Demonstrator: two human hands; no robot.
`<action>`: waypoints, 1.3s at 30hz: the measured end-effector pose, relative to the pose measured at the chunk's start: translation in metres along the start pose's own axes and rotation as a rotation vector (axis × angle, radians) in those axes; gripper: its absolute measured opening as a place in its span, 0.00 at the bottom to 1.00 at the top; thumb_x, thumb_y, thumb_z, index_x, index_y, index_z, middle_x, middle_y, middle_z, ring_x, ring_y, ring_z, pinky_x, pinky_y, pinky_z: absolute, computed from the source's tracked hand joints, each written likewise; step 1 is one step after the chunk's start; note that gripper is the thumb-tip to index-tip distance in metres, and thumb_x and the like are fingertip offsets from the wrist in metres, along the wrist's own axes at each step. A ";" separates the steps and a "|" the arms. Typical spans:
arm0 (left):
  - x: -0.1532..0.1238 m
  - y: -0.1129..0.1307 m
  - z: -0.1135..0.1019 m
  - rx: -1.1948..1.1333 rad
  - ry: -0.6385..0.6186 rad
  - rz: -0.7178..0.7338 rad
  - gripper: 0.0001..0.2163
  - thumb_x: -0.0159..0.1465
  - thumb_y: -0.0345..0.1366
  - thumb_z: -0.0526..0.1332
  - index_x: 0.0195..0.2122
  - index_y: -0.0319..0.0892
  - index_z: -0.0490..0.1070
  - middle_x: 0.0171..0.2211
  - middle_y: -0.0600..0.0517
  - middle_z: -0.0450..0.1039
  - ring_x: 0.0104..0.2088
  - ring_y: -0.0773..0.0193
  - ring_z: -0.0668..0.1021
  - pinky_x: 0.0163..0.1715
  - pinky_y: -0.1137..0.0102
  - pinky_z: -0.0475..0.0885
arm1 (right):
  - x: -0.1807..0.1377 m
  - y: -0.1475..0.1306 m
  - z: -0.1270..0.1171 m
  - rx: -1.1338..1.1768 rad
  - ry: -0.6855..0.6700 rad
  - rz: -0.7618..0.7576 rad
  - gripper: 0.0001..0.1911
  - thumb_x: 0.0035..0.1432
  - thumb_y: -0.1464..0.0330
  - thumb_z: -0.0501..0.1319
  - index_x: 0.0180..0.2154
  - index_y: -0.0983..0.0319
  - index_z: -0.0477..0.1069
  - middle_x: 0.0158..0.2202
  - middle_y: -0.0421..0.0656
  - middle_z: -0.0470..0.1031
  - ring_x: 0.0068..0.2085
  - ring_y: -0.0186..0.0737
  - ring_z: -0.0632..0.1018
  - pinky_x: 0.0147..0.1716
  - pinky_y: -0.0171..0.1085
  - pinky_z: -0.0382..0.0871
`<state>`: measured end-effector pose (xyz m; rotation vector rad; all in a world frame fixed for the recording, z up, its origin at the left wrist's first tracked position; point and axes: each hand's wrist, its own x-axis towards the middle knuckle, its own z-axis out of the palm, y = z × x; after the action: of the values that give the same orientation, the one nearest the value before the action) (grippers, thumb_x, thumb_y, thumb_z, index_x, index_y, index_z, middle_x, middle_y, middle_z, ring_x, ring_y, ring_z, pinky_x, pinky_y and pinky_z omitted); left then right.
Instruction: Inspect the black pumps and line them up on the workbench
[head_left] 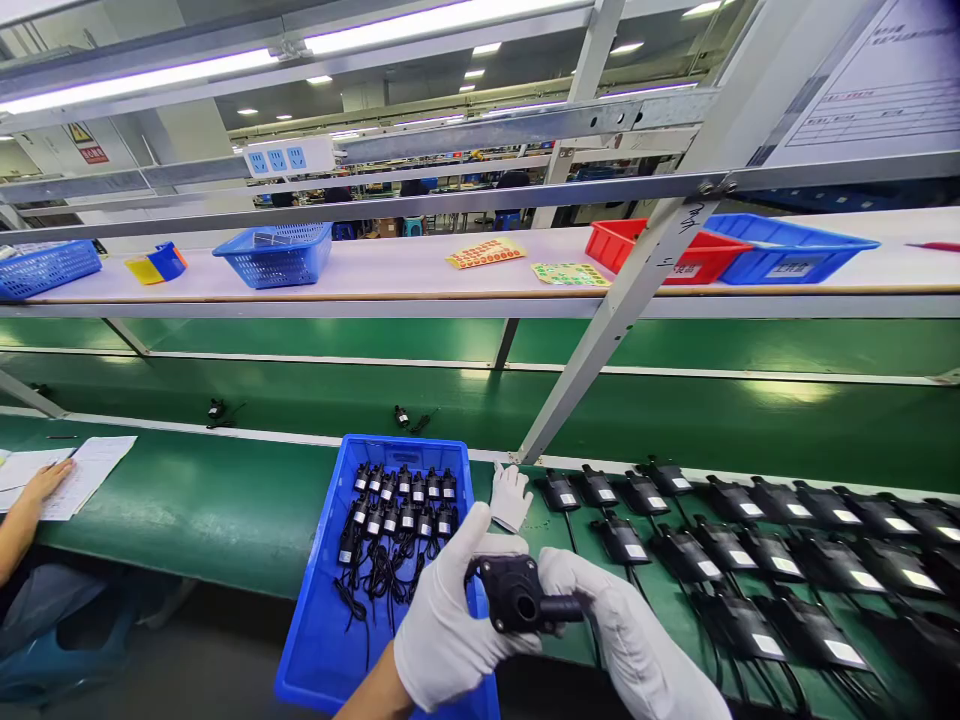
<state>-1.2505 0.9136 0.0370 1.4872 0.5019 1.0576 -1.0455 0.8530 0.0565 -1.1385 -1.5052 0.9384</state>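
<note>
Both hands gloved white, meeting over near edge of green tabletop [210, 500]. Left hand [450, 625] and right hand [622, 640] share one black pump [517, 595]: left fingers clenched round body, thumb up; right fingers grasping outlet tube. Pump held in air just right of blue bin [322, 640]. Bin holds rows of small black pumps with coiled wires. Spare glove [511, 495] beside bin. Rows of labelled pumps [750, 560] laid out on right. Another person's hand [45, 480] on papers [82, 470], far left.

No legible text; bin labels [793, 268], hanging sheet [885, 90] too blurry.
</note>
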 end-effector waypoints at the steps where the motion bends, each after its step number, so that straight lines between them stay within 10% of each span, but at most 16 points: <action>1: 0.001 0.001 0.000 0.006 -0.003 0.016 0.47 0.62 0.44 0.79 0.76 0.71 0.54 0.59 0.53 0.82 0.55 0.61 0.85 0.62 0.68 0.76 | 0.001 0.000 0.000 -0.004 0.002 -0.002 0.32 0.78 0.43 0.42 0.35 0.56 0.69 0.31 0.40 0.71 0.32 0.41 0.73 0.33 0.37 0.70; 22: 0.008 -0.002 0.004 -0.013 0.044 -0.238 0.50 0.57 0.41 0.81 0.77 0.49 0.57 0.55 0.47 0.83 0.55 0.57 0.83 0.67 0.60 0.71 | 0.005 -0.005 0.000 0.015 0.033 0.013 0.32 0.79 0.45 0.43 0.33 0.56 0.71 0.32 0.42 0.75 0.34 0.42 0.76 0.38 0.36 0.74; 39: 0.008 -0.002 0.005 -0.005 0.035 -0.214 0.50 0.56 0.38 0.82 0.76 0.52 0.59 0.55 0.48 0.84 0.54 0.57 0.84 0.64 0.62 0.74 | 0.008 -0.005 -0.003 -0.089 0.032 0.007 0.34 0.80 0.45 0.41 0.32 0.57 0.71 0.30 0.41 0.75 0.32 0.41 0.77 0.35 0.37 0.75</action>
<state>-1.2422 0.9178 0.0383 1.3785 0.6671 0.9168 -1.0437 0.8600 0.0638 -1.2173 -1.5308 0.8616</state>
